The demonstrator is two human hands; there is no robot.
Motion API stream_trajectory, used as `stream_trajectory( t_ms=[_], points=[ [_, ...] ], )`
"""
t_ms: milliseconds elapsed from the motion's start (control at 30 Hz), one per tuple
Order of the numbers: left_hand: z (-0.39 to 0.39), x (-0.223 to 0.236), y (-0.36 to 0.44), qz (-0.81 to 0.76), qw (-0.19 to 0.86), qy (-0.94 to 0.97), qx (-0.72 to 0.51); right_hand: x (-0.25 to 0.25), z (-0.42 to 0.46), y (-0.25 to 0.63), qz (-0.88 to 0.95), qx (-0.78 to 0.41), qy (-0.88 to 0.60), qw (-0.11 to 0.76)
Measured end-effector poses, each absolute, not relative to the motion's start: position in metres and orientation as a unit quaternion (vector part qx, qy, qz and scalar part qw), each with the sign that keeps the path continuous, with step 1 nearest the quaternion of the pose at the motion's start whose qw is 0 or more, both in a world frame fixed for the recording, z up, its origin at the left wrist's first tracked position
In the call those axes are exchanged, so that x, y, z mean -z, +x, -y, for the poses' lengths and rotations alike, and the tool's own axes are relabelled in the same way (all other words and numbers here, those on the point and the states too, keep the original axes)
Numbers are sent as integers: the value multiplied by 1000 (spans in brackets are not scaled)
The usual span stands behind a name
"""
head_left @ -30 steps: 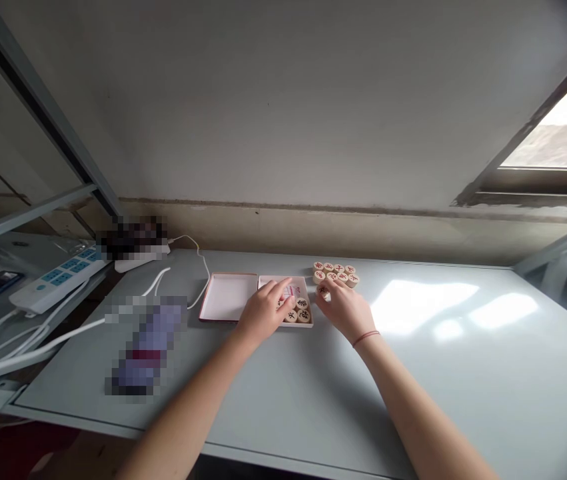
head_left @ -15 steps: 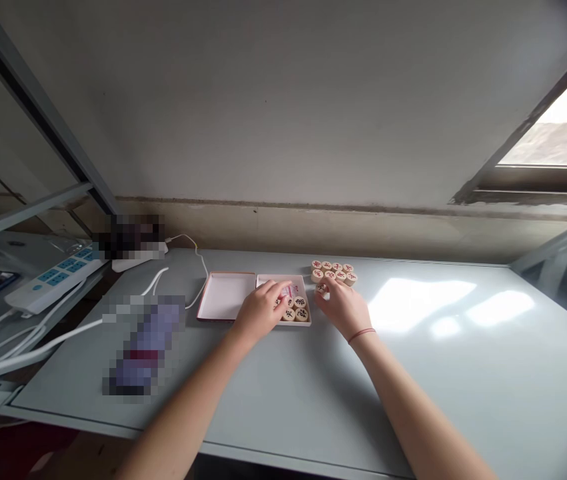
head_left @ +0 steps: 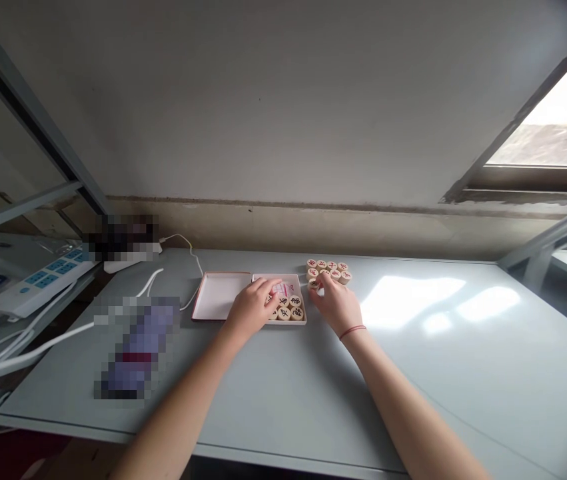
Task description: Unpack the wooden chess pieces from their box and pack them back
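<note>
A small open box (head_left: 297, 280) with a pink inside holds several round wooden chess discs (head_left: 290, 308) along its near edge. Its flat lid (head_left: 216, 295) lies just to the left. My left hand (head_left: 249, 309) rests over the box with curled fingers touching the discs inside. A cluster of several discs with red characters (head_left: 328, 269) sits on the table right of the box. My right hand (head_left: 336, 303) pinches one disc (head_left: 314, 284) at the near edge of that cluster. A thin red band circles that wrist.
A grey table (head_left: 413, 373) stands against a wall. At the left are a blurred purple object (head_left: 136, 347), white cables (head_left: 23, 350) and a white power strip (head_left: 38, 287). A metal frame rises at the far left, and a window is at the upper right.
My right hand has shifted slightly left, carrying a disc from the cluster's edge toward the box. My left hand has stayed over the box. The view has drifted a little.
</note>
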State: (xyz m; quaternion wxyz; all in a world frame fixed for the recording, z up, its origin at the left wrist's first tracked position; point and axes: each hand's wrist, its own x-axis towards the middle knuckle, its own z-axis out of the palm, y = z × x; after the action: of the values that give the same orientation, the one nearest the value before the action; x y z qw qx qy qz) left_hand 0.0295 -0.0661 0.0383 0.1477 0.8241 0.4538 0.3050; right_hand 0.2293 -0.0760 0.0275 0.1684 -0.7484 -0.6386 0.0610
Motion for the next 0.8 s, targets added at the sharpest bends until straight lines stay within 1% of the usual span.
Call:
stream_trajectory(
  t_ms=[167,233,333,400,467,533,667,800],
  points=[
    [63,-37,28,-452,145,826,-304,-28,76,231,639,-67,-747,168],
    [62,-36,27,-465,126,824,-298,-31,78,230,645,-41,-743,175],
    [64,-36,26,-500,80,825,-251,-39,85,221,662,3,-720,207],
    [66,-36,26,-517,53,829,-207,-45,91,211,681,-20,-699,220],
    [69,-37,27,-527,30,832,-171,-48,96,201,699,-58,-681,212],
    [71,-38,27,-530,18,835,-146,-49,100,195,707,-72,-675,198],
    [71,-39,27,-529,35,839,-121,-44,100,193,711,-69,-676,179],
    [70,-40,28,-534,63,835,-121,-39,97,195,707,-83,-682,165]
  ],
)
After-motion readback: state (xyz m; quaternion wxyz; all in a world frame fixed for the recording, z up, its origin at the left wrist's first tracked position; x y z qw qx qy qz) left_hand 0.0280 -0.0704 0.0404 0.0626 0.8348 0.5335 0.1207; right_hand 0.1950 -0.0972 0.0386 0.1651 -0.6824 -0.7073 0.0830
